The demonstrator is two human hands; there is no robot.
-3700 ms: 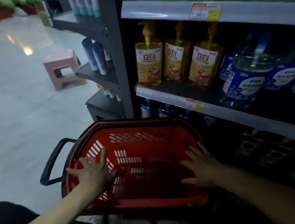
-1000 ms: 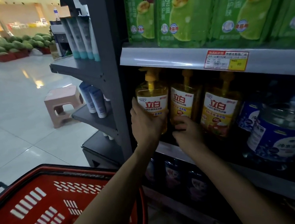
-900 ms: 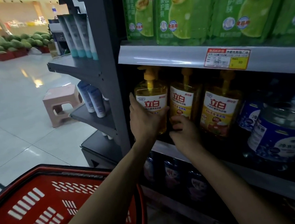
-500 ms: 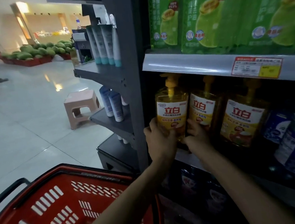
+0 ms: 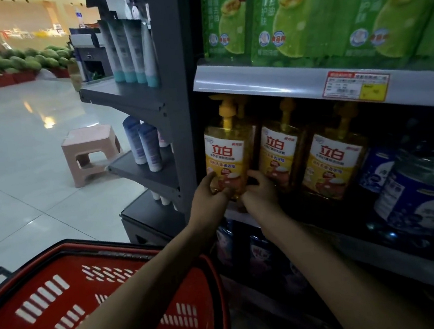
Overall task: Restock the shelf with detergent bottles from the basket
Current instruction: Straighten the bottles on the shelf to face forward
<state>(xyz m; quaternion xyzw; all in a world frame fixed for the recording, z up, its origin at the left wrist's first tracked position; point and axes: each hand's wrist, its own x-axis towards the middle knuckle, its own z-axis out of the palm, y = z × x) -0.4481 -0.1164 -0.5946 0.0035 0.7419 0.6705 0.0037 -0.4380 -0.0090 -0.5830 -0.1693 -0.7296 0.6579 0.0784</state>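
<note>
The detergent bottle (image 5: 226, 160) is made of clear, glossy plastic. The basket (image 5: 63, 298) is moulded in plastic; the shelf (image 5: 182, 130) is finished in matt metal.

Three detergent bottles (image 5: 279, 151) are standing in a row on the shelf (image 5: 384, 261), with the leftmost bottle (image 5: 226, 158) sitting beside the post (image 5: 185, 113). The left grip (image 5: 209, 200) and right grip (image 5: 261, 194) are clasping its base from either side. Jugs (image 5: 425, 194) are sitting right of the row, packs (image 5: 301, 14) are standing on the shelf above, and the basket (image 5: 111, 248) is lying below-left, nearer than the stool (image 5: 92, 148).
</note>
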